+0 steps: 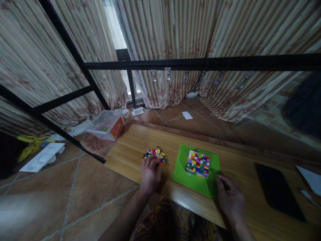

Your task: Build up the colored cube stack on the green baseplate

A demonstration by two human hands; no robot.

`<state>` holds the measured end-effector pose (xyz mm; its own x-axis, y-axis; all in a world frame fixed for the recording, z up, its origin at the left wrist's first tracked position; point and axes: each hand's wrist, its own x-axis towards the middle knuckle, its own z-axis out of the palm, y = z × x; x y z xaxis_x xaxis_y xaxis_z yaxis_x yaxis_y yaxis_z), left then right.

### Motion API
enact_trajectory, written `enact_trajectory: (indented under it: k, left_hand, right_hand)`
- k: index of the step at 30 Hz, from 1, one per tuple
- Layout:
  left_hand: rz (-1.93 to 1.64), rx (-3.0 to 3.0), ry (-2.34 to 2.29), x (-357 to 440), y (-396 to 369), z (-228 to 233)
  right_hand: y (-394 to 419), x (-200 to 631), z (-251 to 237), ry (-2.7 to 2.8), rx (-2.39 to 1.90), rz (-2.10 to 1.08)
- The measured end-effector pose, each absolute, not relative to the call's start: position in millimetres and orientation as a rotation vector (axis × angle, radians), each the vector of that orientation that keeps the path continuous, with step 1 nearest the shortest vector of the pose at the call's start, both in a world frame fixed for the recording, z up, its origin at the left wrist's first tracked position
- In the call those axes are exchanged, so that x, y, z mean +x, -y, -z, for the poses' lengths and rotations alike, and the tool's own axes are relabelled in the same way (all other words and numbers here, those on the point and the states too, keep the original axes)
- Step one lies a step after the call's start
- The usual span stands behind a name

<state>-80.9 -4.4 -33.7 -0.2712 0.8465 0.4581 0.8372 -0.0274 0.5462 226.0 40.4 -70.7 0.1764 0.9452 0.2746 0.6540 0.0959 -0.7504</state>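
Observation:
On a wooden table lies a green baseplate with a block of many-coloured small bricks built on it. To its left sits a loose pile of coloured bricks. My left hand rests palm down at the near edge of that pile, fingertips touching the bricks. My right hand lies on the table at the baseplate's near right corner, fingers curled against its edge. Whether either hand holds a brick is hidden.
A black flat rectangle lies on the table to the right, with white paper beyond it. A clear plastic box with an orange label stands on the tiled floor at the left. Black metal bars cross in front of curtains.

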Motion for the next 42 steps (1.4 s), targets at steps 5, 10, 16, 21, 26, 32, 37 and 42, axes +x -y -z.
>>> enact_trajectory:
  k: [5,10,16,21,26,32,37,42]
  left_hand:
    - [-1.085,1.941,-2.297,-93,15,41]
    - [-0.986,1.999,-2.334,-99,18,46]
    - [-0.910,2.022,-2.348,-98,14,41]
    - [-0.875,2.023,-2.338,-96,9,40]
    - [-0.875,2.013,-2.307,-93,7,38]
    - [-1.002,2.043,-2.270,-90,4,31]
    - [-1.164,2.103,-2.036,-83,-1,22]
    - [-1.243,1.903,-1.747,-54,-13,2]
  right_hand:
    - [-40,225,68,1.563,-1.640,-0.431]
    - [-41,225,70,1.553,-1.656,-0.441]
    - [-41,226,72,1.552,-1.653,-0.460]
    - [-41,224,71,1.556,-1.652,-0.436]
    - [-41,224,71,1.549,-1.657,-0.458]
    - [-41,225,73,1.551,-1.621,-0.450]
    - [-41,221,72,1.549,-1.585,-0.464]
    - [-42,217,68,1.540,-1.549,-0.448]
